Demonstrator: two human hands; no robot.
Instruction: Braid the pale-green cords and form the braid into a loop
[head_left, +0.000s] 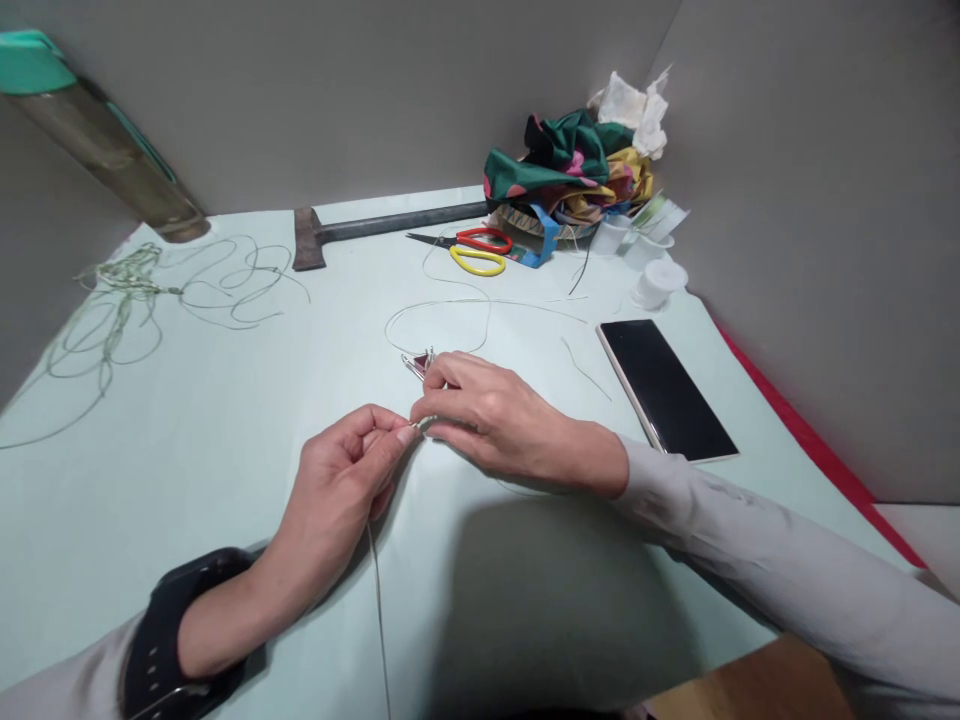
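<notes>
Greenish cord [424, 423] pinched between hands [345, 478] [501, 415], lying crosswise, strand [377, 600] trailing nearward

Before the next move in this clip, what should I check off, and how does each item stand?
1. Left hand pinching the cord: ok.
2. Right hand at the cord, beside the left fingertips: ok.
3. Cord between the fingers fully visible: not ok, fingers cover part.
4. Scissors clear of both hands: ok.
5. Phone free of the right sleeve: cannot tell, they meet in view.
</notes>
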